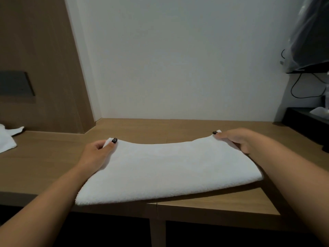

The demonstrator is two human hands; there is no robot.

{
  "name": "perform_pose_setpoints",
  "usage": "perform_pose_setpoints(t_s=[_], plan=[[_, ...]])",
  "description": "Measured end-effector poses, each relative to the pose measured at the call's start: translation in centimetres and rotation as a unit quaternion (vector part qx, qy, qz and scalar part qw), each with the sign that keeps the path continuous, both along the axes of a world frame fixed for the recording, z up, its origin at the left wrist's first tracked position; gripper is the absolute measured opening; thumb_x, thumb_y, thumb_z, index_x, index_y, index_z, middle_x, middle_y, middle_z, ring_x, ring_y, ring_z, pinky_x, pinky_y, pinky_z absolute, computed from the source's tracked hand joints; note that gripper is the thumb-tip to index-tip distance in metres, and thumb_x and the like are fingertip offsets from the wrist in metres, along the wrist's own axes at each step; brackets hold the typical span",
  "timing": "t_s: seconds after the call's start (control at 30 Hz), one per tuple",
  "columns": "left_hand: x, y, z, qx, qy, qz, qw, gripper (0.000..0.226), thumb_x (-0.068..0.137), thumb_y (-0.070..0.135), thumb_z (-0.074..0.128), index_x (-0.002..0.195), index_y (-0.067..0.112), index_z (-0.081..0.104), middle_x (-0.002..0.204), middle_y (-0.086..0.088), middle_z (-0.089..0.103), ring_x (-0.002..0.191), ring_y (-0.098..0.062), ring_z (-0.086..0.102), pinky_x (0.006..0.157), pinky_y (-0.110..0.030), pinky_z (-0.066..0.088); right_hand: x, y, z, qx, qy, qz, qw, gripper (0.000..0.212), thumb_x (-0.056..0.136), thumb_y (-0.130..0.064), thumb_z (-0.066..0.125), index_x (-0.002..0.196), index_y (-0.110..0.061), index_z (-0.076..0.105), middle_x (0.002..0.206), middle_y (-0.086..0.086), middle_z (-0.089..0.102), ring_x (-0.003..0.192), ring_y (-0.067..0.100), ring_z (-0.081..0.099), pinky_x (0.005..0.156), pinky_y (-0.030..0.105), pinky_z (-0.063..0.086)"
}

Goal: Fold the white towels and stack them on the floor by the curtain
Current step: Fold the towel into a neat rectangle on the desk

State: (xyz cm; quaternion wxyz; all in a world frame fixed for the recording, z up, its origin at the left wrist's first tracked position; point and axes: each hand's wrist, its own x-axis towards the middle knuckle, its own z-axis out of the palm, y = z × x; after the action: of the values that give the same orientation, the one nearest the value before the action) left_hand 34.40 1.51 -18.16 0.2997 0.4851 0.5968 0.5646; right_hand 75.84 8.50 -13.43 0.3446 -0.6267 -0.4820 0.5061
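Two hands work one white towel [167, 168] in the single head view, which looks forward and down over a long wooden desk [53, 157] set against a pale wall [178, 59]. The towel lies folded into a wide band across the desk's near part, its front edge reaching just past the desk's front lip on the left and its far edge sagging in a shallow curve between the two raised far corners. The left hand [97, 154] pinches the far left corner, thumb on top and fingers curled beneath the cloth, with a dark-painted nail showing at the tip. The right hand [236, 139] grips the far right corner in the same way, thumb pressed on the upper surface and the other fingers tucked under the edge, so that both corners are lifted slightly off the wood. Both bare forearms reach in from the lower corners, the right one crossing over the towel's right end. At the far left edge another white towel [7, 138] lies loose and crumpled on the desk, well apart from the folded one. A wood-panelled wall [35, 59] with a grey plate [16, 83] stands on the left. On the right, a dark screen [311, 50] covered in clear plastic hangs above black cables [299, 86] and a black tray [306, 122].
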Motion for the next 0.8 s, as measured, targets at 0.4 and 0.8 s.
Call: perform_pose_setpoints(t_s=[0.4,0.8], plan=[[2.0,-5.4,6.4,0.029,-0.221,-0.052,0.973,0.028,0.091,0.019,0.06,0.111,0.001,0.067,0.101,-0.02,0.071,0.084,-0.034,0.07,0.074,-0.04,0.058,0.0,-6.1,3.1,0.264,0.159,-0.111,0.945,0.025,0.073,-0.024,0.081,0.08,-0.002,0.072,0.087,0.02,0.069,0.078,0.027,0.064,0.076,0.043,0.053],[4.8,-10.8,14.7,0.182,-0.206,-0.055,0.96,0.027,0.084,0.033,0.069,0.099,0.011,0.072,0.069,0.003,0.069,0.055,-0.012,0.061,0.048,-0.023,0.05,1.1,-11.6,9.5,0.392,0.212,-0.191,0.875,0.015,0.082,-0.029,0.077,0.075,-0.018,0.07,0.078,0.002,0.06,0.078,0.016,0.051,0.07,0.031,0.042]])
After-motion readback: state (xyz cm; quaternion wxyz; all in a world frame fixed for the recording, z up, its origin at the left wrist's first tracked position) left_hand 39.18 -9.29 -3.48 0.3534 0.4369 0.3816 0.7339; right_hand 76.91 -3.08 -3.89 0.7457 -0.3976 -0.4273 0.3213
